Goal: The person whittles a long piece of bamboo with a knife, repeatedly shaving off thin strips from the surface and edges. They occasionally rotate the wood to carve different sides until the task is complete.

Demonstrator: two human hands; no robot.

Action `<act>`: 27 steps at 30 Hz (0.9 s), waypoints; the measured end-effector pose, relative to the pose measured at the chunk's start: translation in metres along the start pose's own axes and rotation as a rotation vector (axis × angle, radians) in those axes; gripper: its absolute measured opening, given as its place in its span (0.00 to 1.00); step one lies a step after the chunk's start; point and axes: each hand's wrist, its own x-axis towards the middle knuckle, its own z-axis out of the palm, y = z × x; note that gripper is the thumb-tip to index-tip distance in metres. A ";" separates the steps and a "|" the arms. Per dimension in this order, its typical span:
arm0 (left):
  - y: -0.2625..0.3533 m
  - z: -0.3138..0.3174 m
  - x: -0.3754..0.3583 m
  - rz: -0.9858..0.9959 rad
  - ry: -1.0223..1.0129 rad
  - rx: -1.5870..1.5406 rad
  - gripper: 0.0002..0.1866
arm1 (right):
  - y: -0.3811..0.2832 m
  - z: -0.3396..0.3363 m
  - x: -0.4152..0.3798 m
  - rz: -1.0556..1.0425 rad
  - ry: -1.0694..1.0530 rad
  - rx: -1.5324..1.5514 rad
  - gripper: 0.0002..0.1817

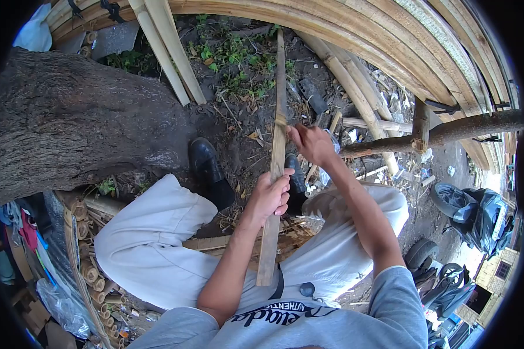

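Observation:
A long flat bamboo slat [278,148] runs from my lap away over the ground, with a joint ridge partway along it. My left hand [268,199] is closed around its near half, fingers wrapped over the edge. Close to the slat's right edge, beyond the left hand, is my right hand [314,144]. Its fingers are curled, with the thumb side at the slat near the ridge. What lies inside the right hand, if anything, is hidden. The slat's near end rests over my lap, between my spread knees.
A thick tree trunk [87,116] lies left. Stacked bamboo slats [361,29] curve across the top. A wooden pole [448,135] crosses at right, with parked motorcycles [477,212] beyond. Cut bamboo poles [90,270] are piled lower left. A dark block [313,96] lies among litter.

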 end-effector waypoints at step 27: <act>-0.011 -0.001 0.004 0.061 0.069 0.171 0.12 | -0.031 -0.028 -0.029 -0.197 -0.193 0.000 0.23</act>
